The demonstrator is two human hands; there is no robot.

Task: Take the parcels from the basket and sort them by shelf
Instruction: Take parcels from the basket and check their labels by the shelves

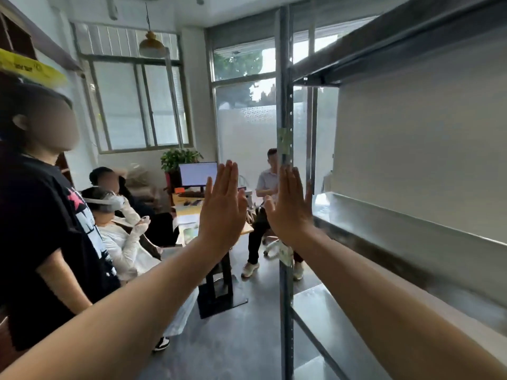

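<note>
Both my arms are stretched out in front of me at chest height. My left hand (223,207) is flat with fingers straight and held together, palm facing right, and holds nothing. My right hand (290,204) mirrors it, palm facing left, empty, just in front of the shelf's upright post (285,105). A gap of about a hand's width separates the two palms. The metal shelf unit (411,229) fills the right side; its visible levels carry nothing. No basket and no parcels are in view.
A person in a black T-shirt (41,229) stands close on my left. Seated people, one wearing a headset (109,204), surround a wooden desk (189,212) with a monitor (197,174) ahead. Dark floor (247,338) lies between them and the shelf.
</note>
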